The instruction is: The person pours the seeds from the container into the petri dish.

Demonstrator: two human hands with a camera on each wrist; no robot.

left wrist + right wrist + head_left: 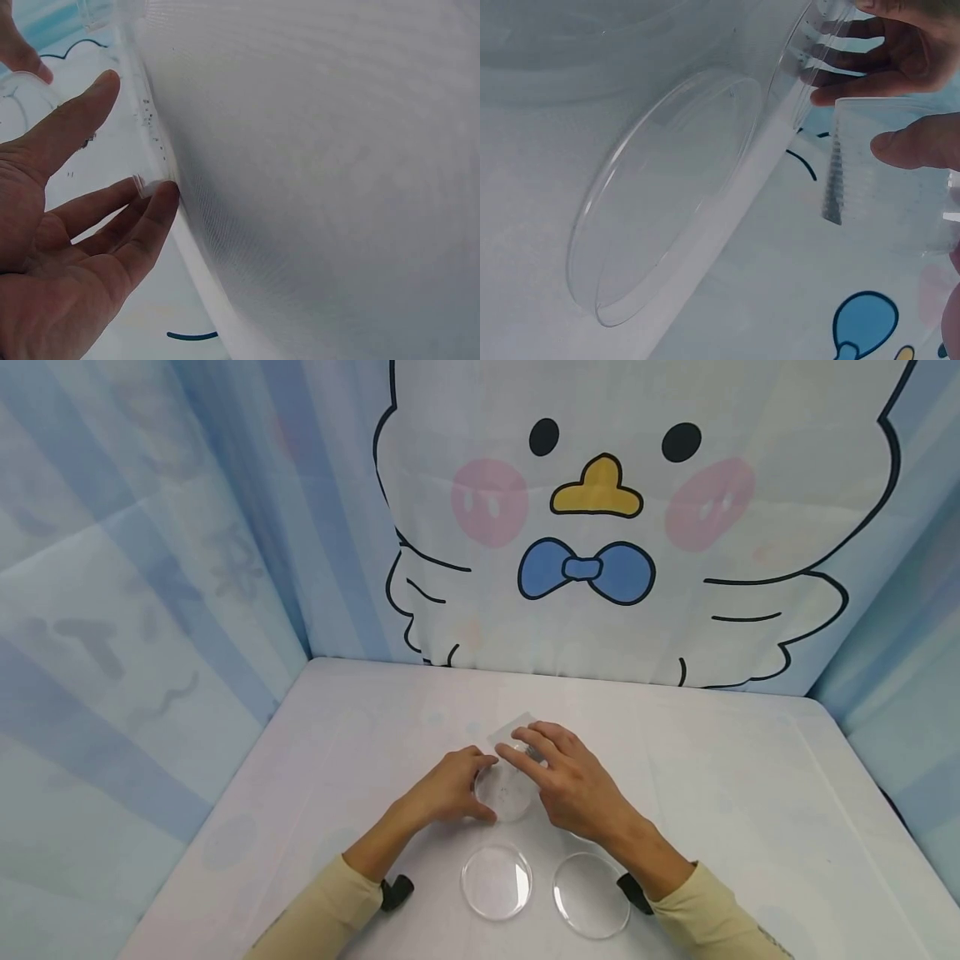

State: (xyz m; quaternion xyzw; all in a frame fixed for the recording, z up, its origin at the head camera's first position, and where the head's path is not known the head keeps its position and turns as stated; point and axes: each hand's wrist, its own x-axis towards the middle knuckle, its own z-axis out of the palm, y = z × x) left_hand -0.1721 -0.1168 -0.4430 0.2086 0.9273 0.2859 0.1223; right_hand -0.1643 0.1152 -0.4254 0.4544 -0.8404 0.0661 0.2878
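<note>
A clear round petri dish (506,793), dark specks in it, lies on the table in the head view. My left hand (455,787) holds it at the rim, thumb on the near side and fingers on the far side. In the left wrist view the fingertips (166,196) touch its edge. Above and right of this dish, my right hand (573,781) pinches a small clear plastic bag (889,187). Dark grains (832,184) gather along one side of the bag. In the head view the hand partly covers the bag.
Two more clear round dishes lie nearer the person, one at left (496,882) and one at right (591,897), the right one close under the right forearm. A white cloth covers the table (375,710). Printed curtains (585,627) stand behind and at both sides.
</note>
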